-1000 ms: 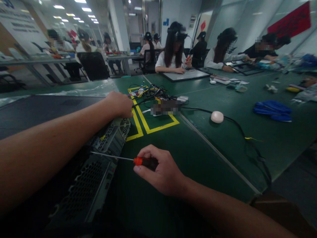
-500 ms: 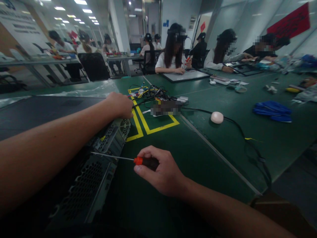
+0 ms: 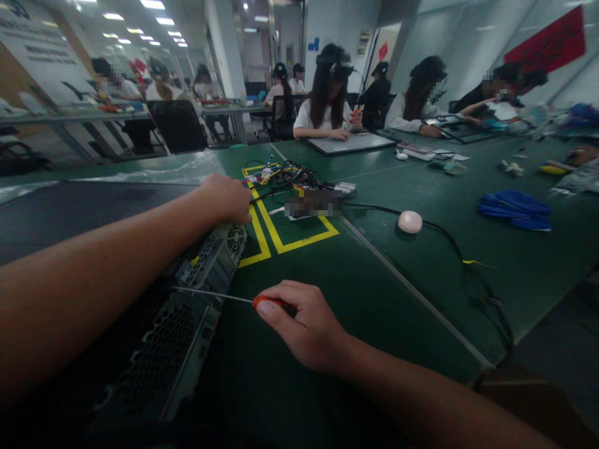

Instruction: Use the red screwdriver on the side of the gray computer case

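A dark computer case [image 3: 187, 299] lies on its side on the green table, its vented rear panel facing me. My left hand [image 3: 227, 196] rests closed over the case's far top corner, above the small fan grille. My right hand [image 3: 304, 327] is wrapped round the red and black handle of a screwdriver [image 3: 219, 296]. The thin shaft runs left, with its tip touching the rear panel of the case.
Yellow tape squares [image 3: 281, 234] mark the green mat, with a tangle of cables [image 3: 290, 174] behind. A white round object [image 3: 410, 221] on a black cord and blue gloves [image 3: 515, 209] lie to the right. Several people sit working at the far side.
My right hand's fingers have turned round the screwdriver handle, covering more of it. The left hand and the case have stayed where they were.
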A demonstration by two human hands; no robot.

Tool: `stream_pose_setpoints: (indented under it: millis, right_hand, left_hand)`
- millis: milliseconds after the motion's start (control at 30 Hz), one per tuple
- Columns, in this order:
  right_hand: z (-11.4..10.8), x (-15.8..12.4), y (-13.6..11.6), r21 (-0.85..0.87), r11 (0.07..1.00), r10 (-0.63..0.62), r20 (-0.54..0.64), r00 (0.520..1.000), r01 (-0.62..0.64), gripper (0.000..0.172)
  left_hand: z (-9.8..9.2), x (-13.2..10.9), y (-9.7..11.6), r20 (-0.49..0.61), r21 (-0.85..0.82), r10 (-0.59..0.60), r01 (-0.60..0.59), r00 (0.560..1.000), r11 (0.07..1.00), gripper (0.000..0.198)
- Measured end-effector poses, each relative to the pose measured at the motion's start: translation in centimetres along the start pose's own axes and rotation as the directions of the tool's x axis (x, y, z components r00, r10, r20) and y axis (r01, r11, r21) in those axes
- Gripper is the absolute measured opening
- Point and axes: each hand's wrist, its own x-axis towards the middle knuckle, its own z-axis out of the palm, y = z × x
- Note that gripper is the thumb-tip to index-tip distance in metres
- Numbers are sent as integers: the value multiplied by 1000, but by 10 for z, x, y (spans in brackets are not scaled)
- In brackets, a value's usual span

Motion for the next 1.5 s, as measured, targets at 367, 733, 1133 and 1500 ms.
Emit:
stream_pose_setpoints:
  millis: [367,733,1133,1500]
  right_hand:
    - [0,-1,-2,56,998,19,8,1000,-20,15]
    - [0,-1,-2,61,998,35,14,999,-35,15]
    - [-1,-1,-2,59,997,52,23,998,-53,15]
    - [-1,-2,-3,29,997,69,25,997,-70,16]
  left_hand:
    - [1,3,0,10,-13,-17,17,1000,1000,58]
    - [-1,1,2,21,-20,-31,32,999,999,55]
    - [2,2,0,14,-7,-11,11,1000,1000,58]
    - [-1,-1,1,1,-34,-10,10,1000,999,56]
